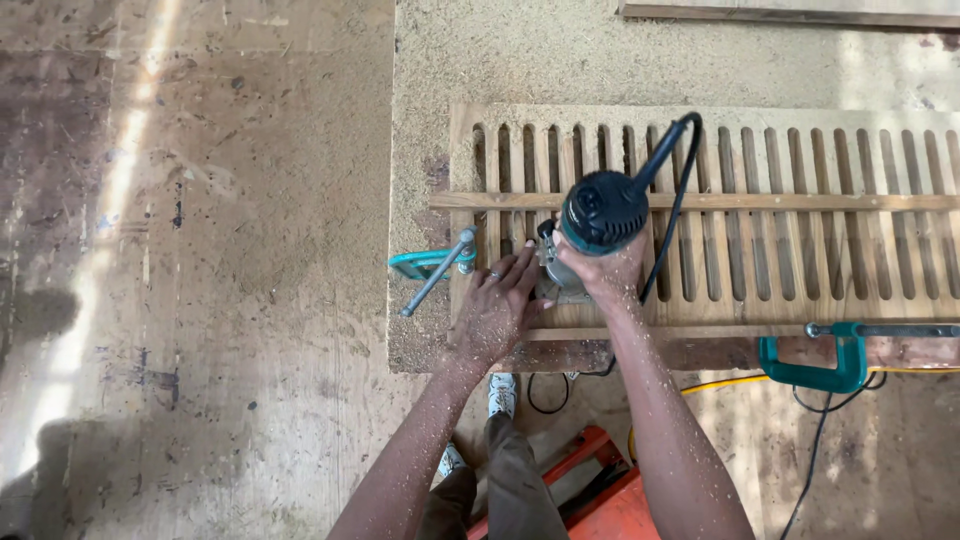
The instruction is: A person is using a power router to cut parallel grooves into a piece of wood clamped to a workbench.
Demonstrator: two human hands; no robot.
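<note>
I see a worn, stained brown floor (200, 300) dusted with sawdust, a bright sunlight streak (110, 200) crossing it, and a sawdust-covered chipboard counter (520, 60) on the right.

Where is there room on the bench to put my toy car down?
The sawdust-covered benchtop left of the slotted wooden panel is bare, as is the strip above the panel. It is crowded around the router, both hands, and the green clamps.

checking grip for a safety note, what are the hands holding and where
Both hold a handheld router on the slotted wooden panel. The right hand grips its body under the dark motor cap; the left hand rests its fingers against the base.
</note>
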